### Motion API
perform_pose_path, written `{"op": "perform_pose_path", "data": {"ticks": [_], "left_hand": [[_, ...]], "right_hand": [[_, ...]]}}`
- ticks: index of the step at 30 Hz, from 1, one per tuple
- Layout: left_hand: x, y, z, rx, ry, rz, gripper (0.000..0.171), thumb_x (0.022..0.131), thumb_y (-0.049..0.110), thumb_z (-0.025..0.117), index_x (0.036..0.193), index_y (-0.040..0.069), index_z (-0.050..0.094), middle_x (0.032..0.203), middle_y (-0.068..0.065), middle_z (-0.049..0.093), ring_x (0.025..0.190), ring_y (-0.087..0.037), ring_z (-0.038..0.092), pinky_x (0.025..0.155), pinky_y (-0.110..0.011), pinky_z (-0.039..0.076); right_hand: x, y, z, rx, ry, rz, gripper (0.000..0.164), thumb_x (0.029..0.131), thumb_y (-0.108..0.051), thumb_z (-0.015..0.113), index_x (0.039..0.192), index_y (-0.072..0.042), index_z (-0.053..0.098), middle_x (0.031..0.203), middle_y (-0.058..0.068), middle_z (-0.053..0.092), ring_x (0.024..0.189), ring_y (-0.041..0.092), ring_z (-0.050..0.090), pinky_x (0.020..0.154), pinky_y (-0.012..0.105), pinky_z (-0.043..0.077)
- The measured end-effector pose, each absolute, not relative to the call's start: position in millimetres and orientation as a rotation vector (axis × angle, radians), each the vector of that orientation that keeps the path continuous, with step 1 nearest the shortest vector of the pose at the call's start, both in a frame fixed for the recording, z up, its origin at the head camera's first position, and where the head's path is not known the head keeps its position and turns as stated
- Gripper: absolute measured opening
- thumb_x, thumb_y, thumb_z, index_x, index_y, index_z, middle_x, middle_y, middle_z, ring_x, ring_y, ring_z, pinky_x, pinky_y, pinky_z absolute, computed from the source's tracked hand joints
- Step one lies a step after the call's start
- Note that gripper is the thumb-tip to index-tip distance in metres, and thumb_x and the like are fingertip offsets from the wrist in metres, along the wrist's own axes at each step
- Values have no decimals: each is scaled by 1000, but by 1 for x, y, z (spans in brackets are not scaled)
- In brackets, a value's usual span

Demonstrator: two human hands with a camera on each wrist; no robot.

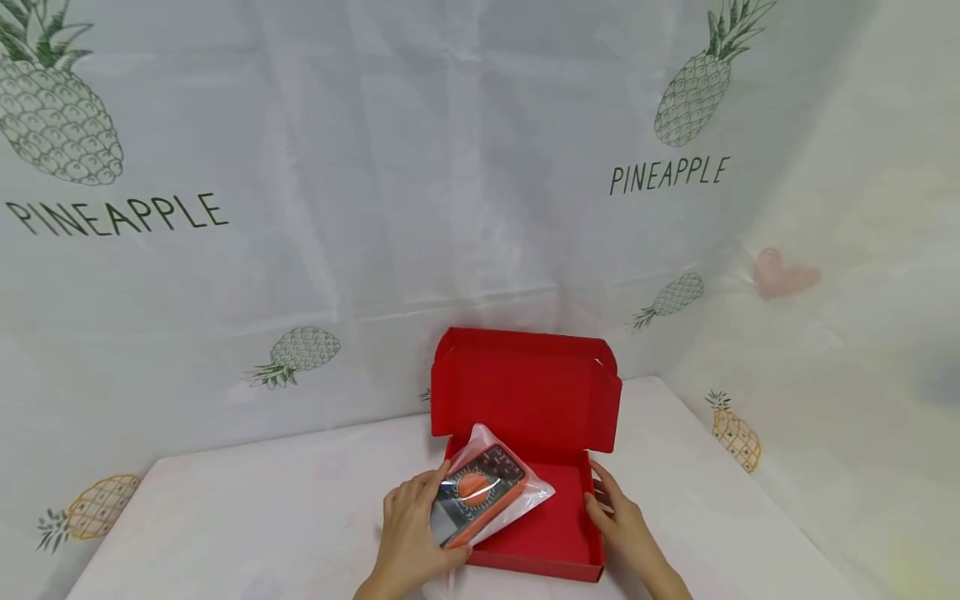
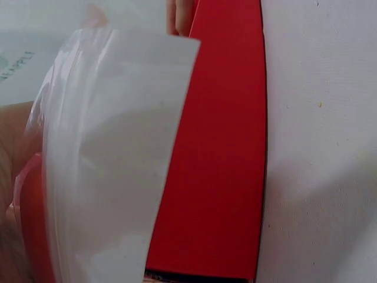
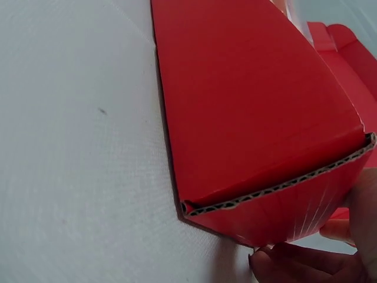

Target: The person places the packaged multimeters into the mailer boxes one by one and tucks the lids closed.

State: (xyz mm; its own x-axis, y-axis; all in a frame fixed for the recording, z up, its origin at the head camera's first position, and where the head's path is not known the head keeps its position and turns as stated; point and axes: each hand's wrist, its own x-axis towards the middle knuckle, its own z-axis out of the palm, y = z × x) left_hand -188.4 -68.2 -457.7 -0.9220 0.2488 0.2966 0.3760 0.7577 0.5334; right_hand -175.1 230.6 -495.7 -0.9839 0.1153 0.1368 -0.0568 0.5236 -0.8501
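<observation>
A multimeter (image 1: 480,492) with an orange casing, a dark face and an orange dial lies inside a clear plastic bag (image 1: 534,493). My left hand (image 1: 411,533) grips it from the left side, over the open red cardboard box (image 1: 536,521). In the left wrist view the loose end of the bag (image 2: 118,153) hangs beside the box's red wall (image 2: 218,141). My right hand (image 1: 624,529) holds the box's right side wall, thumb at its top edge. In the right wrist view its fingers (image 3: 294,265) reach the box's lower edge near a corner.
The box's lid (image 1: 525,387) stands raised at the back, its side flaps spread. A white cloth covers the table (image 1: 285,517). Behind it hangs a pale curtain (image 1: 405,183) printed with pineapples and lettering.
</observation>
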Motion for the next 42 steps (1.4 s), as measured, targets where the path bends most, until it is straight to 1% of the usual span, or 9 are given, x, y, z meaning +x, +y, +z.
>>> {"op": "perform_pose_path", "data": {"ticks": [6, 10, 15, 19, 26, 30, 37, 39, 42], "left_hand": [[-193, -62, -459, -592, -2718, -902, 98, 52, 42, 82, 138, 15, 43, 120, -3, 50, 109, -20, 43, 93, -51, 31], [-196, -59, -460, -690, -2719, -911, 99, 52, 43, 82, 139, 16, 42, 120, -1, 50, 109, -20, 43, 91, -50, 32], [-198, -60, -463, -818, -2709, -911, 97, 53, 45, 80, 138, 17, 43, 120, 2, 51, 109, -19, 43, 91, -49, 35], [-203, -60, -465, -914, -2660, -905, 97, 53, 45, 80, 139, 20, 42, 122, 5, 51, 110, -17, 43, 91, -48, 34], [-214, -57, -468, -1065, -2563, -942, 97, 53, 43, 82, 139, 22, 43, 123, 6, 53, 113, -13, 45, 92, -44, 35], [-218, -55, -470, -1115, -2568, -1001, 95, 56, 46, 81, 140, 24, 41, 124, 7, 53, 114, -12, 45, 93, -46, 35], [-230, -52, -470, -1225, -2604, -1104, 93, 61, 52, 78, 141, 34, 35, 127, 5, 53, 118, -13, 44, 97, -54, 31], [-233, -50, -469, -1239, -2621, -1120, 91, 61, 52, 77, 141, 36, 35, 128, 4, 53, 118, -14, 44, 99, -56, 29], [-235, -49, -469, -1260, -2639, -1150, 90, 62, 51, 77, 141, 33, 37, 127, 2, 54, 118, -15, 44, 99, -57, 28]], "right_hand": [[-174, 231, -495, -50, -2574, 1408, 55, 89, -8, 58, 139, -8, 37, 125, 24, 55, 105, 34, 60, 78, 38, 56], [-173, 232, -497, -74, -2572, 1414, 55, 88, -9, 60, 139, -9, 38, 123, 24, 56, 103, 33, 61, 76, 38, 56], [-171, 234, -502, -94, -2575, 1650, 59, 91, -21, 57, 144, -16, 31, 129, 25, 50, 110, 38, 57, 72, 41, 57], [-171, 237, -505, -91, -2577, 1782, 63, 93, -31, 54, 147, -19, 23, 133, 25, 45, 113, 40, 54, 71, 43, 57], [-173, 238, -505, -54, -2619, 1644, 63, 93, -33, 53, 146, -17, 25, 130, 24, 49, 109, 36, 58, 73, 42, 57], [-173, 238, -506, -47, -2620, 1676, 67, 92, -36, 54, 147, -17, 22, 132, 25, 47, 111, 38, 56, 73, 43, 56], [-172, 238, -506, -54, -2584, 1782, 67, 92, -40, 52, 148, -21, 19, 136, 22, 44, 114, 37, 54, 75, 43, 56], [-172, 238, -506, -56, -2599, 1745, 67, 92, -41, 52, 148, -22, 20, 135, 21, 45, 114, 37, 54, 75, 43, 56], [-173, 238, -506, -37, -2632, 1612, 65, 92, -40, 52, 147, -18, 24, 131, 23, 49, 110, 37, 57, 76, 43, 56]]}}
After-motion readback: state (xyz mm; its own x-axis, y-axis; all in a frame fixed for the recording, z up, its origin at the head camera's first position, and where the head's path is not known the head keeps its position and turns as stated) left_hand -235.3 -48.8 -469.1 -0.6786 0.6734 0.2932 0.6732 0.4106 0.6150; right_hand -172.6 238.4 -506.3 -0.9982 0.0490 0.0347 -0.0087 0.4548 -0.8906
